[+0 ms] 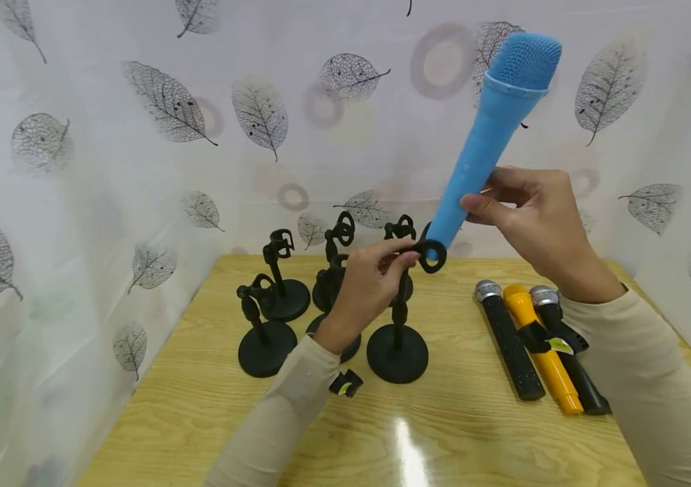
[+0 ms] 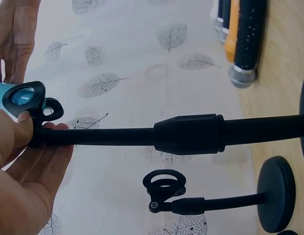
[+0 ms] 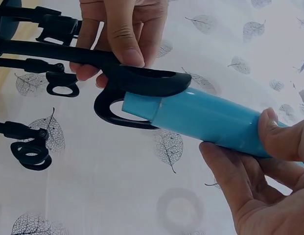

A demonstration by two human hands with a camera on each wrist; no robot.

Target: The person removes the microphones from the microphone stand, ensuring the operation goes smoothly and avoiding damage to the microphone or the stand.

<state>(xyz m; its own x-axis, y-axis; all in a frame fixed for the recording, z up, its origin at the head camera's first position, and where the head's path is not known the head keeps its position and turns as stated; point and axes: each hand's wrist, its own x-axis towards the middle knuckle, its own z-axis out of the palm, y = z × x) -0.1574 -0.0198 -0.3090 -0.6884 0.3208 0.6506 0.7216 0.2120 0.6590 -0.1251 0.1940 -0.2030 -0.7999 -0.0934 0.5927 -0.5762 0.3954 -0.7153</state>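
Note:
My right hand (image 1: 537, 220) grips a blue microphone (image 1: 476, 145) by its handle, grille up and tilted to the right. The handle's lower end sits within the ring clip (image 3: 147, 81) of a black microphone stand (image 1: 398, 352), as the right wrist view shows. With thumb and fingers, my left hand (image 1: 369, 284) pinches the stand's top just beside the clip. In the left wrist view the stand's black pole (image 2: 186, 134) runs from those fingers down to its round base.
Several more black stands, including one at the front left (image 1: 266, 348), are grouped on the wooden table (image 1: 199, 433). To the right lie a black microphone (image 1: 509, 341), a yellow microphone (image 1: 549, 372) and another black microphone (image 1: 585, 385). A leaf-patterned curtain (image 1: 296, 169) hangs behind.

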